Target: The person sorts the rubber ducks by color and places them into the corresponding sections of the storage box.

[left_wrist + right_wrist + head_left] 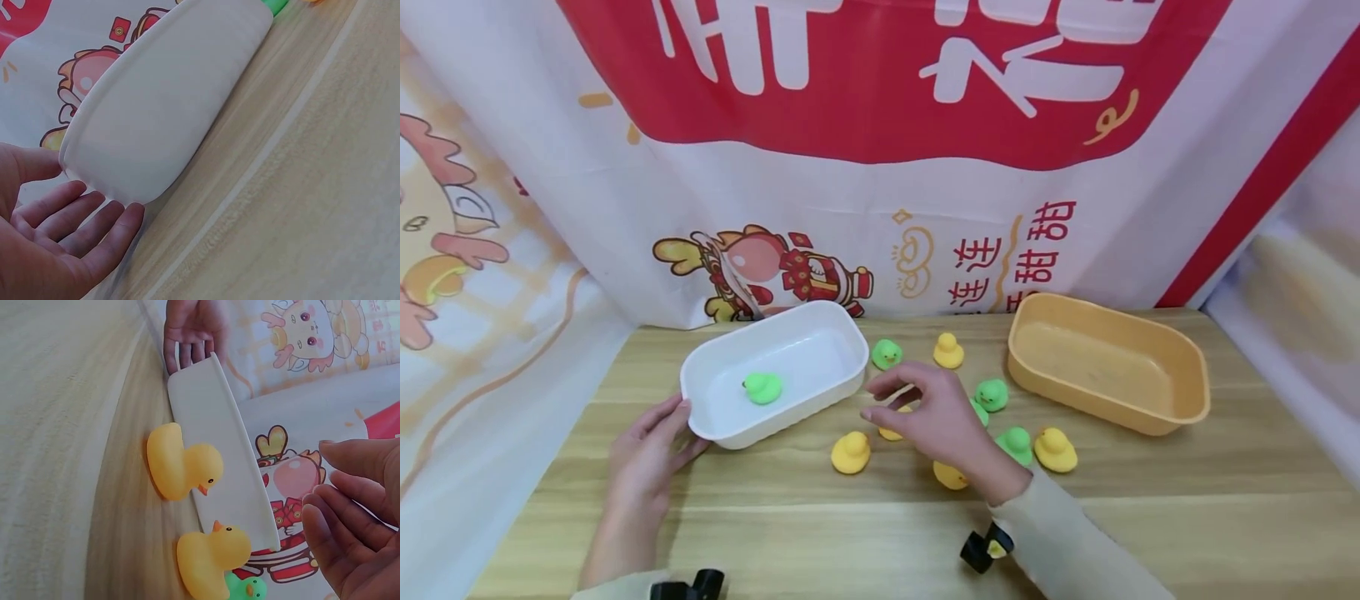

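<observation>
Head view: white tray [820, 354] was seen at the left of the wooden table [790, 533], set at an angle, with one green duck [763, 388] seated on its floor, bill turned left. The tray's left end was held by the left hand [651, 446]; in the left wrist view the thumb was laid at the rim and the fingertips were set against the outer end wall below.

Right hand [936, 408] was held wide over the duck group, near the tray's right end: fingers loosely bent, thumb parted from them by a clear gap. In the right wrist view it was seen apart from two yellow ducks by the tray's long wall.

Loose ducks: second green duck [887, 354] was placed just beside the tray's right end, rear yellow duck [949, 351] to its right. Front yellow duck [851, 452] was left near the tray's front wall. Another yellow duck was partly covered by the right hand, one more by the right wrist. Right of that wrist, three green ducks [992, 395] were grouped, one half hidden; contact between them can't be told. Outer yellow duck [1056, 450] was set just beside the nearest green one.

Orange tray [1105, 362] was parked at the table's right rear, angled. Table was backed by a printed cloth [880, 133]. Right forearm was covered by a pale sleeve [1060, 533].
</observation>
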A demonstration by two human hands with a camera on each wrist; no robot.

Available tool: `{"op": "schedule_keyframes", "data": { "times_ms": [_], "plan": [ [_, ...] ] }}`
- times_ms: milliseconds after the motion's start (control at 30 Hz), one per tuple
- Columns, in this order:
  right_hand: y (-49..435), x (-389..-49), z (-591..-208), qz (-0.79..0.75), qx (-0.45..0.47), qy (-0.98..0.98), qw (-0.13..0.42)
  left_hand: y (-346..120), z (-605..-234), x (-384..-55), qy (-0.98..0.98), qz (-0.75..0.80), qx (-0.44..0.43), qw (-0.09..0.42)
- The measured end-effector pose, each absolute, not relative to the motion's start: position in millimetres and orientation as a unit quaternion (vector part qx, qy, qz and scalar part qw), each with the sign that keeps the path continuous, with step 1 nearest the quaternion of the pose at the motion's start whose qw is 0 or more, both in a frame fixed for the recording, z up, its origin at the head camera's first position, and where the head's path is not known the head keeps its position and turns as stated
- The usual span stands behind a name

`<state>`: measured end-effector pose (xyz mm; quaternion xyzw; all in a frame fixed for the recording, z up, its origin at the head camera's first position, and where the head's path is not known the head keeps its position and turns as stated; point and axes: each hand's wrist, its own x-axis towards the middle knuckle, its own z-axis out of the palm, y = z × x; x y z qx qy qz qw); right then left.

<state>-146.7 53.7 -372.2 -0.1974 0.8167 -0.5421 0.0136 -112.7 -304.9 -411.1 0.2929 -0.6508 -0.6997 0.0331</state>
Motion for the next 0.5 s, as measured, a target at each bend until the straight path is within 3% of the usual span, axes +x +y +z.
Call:
{"op": "schedule_keyframes", "data": {
  "times_ms": [500],
  "plan": [
    [80.1,-137.5,-376.3,-0.551,-0.166,0.818,0.003,-306.8,-410.1,-112.7,-0.618,-0.722,0.310,0.035]
  ]
}}
